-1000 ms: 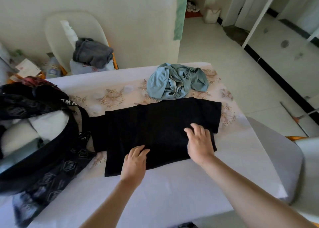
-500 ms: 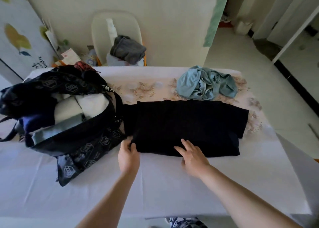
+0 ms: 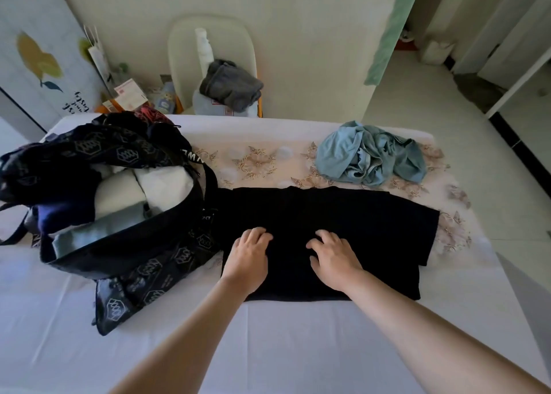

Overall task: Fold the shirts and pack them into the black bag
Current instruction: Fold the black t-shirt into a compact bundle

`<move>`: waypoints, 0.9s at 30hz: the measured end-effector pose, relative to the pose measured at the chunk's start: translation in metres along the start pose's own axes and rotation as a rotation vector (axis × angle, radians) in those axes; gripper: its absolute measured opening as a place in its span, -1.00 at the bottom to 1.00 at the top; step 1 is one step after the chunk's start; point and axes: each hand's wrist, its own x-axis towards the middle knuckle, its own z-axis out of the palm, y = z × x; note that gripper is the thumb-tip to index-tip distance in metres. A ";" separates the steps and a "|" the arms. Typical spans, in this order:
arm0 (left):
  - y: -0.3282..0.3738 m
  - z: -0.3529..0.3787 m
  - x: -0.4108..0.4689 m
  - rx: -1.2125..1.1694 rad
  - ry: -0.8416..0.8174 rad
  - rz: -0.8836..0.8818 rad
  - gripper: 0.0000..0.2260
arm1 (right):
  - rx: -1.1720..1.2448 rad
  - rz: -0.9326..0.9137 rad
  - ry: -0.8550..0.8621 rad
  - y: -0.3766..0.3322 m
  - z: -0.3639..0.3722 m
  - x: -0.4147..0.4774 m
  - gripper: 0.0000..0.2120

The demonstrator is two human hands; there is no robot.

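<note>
A white-covered table (image 3: 298, 349) fills the view, with a floral runner (image 3: 256, 161) along its far edge and a pale chair (image 3: 185, 51) holding a grey garment (image 3: 231, 85) behind it.

At the table's left edge the black bag (image 3: 125, 253) lies open, its mouth turned toward the middle. Rolled white and grey clothes (image 3: 149, 185) already sit inside, so it appears placed within easy reach for packing.

Touching the bag's right side, the black shirt (image 3: 357, 229) lies flat across the table's centre. Its long axis runs left to right, parallel to the near edge. It is already narrowed into a band, with a stepped layer at its right end. Which end is the collar cannot be told against the dark cloth.

The left hand (image 3: 249, 256) rests palm down on the shirt's left part, fingers close together and lightly bent. Just beside it, the right hand (image 3: 334, 259) also presses palm down, fingers slightly spread. Both seem to be flattening the band before the next fold.

Near the far right corner, apart from the black shirt, a light blue shirt (image 3: 369, 155) sits crumpled, apparently waiting its turn.
</note>
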 end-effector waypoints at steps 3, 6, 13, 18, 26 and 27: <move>0.000 0.007 0.041 0.081 -0.098 -0.025 -0.51 | 0.018 -0.005 -0.021 0.006 -0.004 0.024 -0.55; -0.015 0.006 0.086 0.158 -0.121 -0.152 -0.38 | 0.038 -0.017 -0.023 0.016 -0.004 0.049 -0.50; -0.076 -0.002 0.151 0.311 -0.058 -0.116 -0.69 | 0.040 -0.039 0.028 0.039 -0.010 0.108 -0.42; -0.092 -0.007 0.161 0.242 0.109 -0.030 -0.78 | 0.009 -0.061 0.018 0.049 0.000 0.120 -0.39; -0.070 -0.008 0.164 0.359 0.228 -0.254 -0.44 | -0.032 0.017 0.065 0.059 0.017 0.098 -0.37; -0.056 -0.006 0.163 0.368 0.248 -0.219 -0.42 | -0.039 0.049 0.080 0.061 0.018 0.091 -0.37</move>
